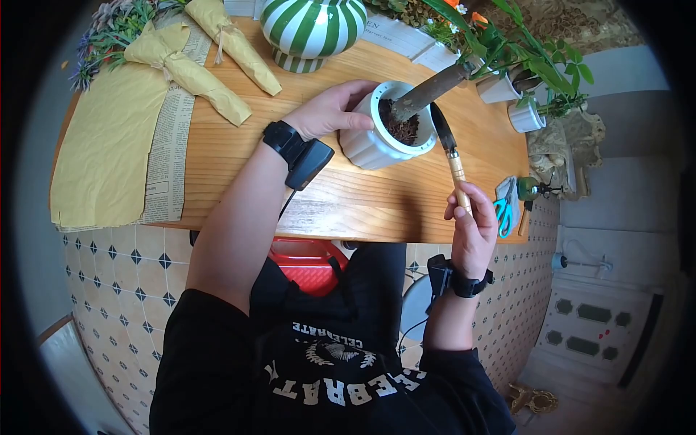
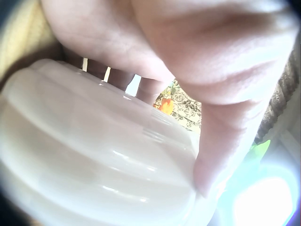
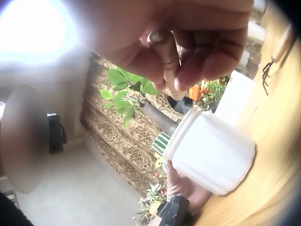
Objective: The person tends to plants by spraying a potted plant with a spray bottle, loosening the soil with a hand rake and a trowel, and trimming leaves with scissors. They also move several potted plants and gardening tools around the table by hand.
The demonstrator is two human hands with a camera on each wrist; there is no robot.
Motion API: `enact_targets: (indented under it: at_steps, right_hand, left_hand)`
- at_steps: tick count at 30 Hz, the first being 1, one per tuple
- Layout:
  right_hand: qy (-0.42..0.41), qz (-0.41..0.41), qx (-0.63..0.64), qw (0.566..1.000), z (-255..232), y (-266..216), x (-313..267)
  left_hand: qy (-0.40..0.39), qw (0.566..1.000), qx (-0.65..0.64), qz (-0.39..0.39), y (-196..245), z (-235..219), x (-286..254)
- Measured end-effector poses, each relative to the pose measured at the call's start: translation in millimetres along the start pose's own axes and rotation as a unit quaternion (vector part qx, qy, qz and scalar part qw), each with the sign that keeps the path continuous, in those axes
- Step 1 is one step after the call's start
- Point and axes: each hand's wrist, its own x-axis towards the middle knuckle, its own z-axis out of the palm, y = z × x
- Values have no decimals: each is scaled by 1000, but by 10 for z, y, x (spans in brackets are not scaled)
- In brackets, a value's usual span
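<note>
A white fluted pot (image 1: 380,148) stands on the wooden table, holding brown soil (image 1: 403,132) and a thick-stemmed plant (image 1: 433,90) that leans to the right. My left hand (image 1: 328,110) grips the pot's left side, thumb near the rim; in the left wrist view the thumb (image 2: 221,146) lies against the pot wall (image 2: 94,141). My right hand (image 1: 475,226) holds a small trowel by its wooden handle (image 1: 458,172), its dark blade (image 1: 443,130) at the pot's right rim. The right wrist view shows fingers (image 3: 207,66) curled round the handle (image 3: 165,54).
Wrapped paper bundles (image 1: 206,90) and yellow paper (image 1: 109,145) lie at the left. A green-striped vase (image 1: 313,27) stands behind the pot. Small potted plants (image 1: 525,116) are at the back right, teal-handled scissors (image 1: 506,210) at the right edge. A hand fork (image 3: 273,63) lies on the table.
</note>
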Motion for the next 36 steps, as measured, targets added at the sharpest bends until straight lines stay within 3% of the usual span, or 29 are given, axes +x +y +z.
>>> enact_targets:
  at_steps: [16,22,28,36]
  right_hand:
    - [-66,1,22,998,-29,14,14]
    - [-24,25,20,999,11,-2,25]
    - [-4,-16,41,999,-10,-1,42]
    - [-17,-16,18,1000,-28,-13,14]
  left_hand:
    - [0,1000,-2,-5,27,19,-8]
    - [-2,1000,-2,-3,-25,-17,7]
    - [-5,1000,-5,-6,0,-6,3]
    - [-2,1000,-2,-2,5,7,4]
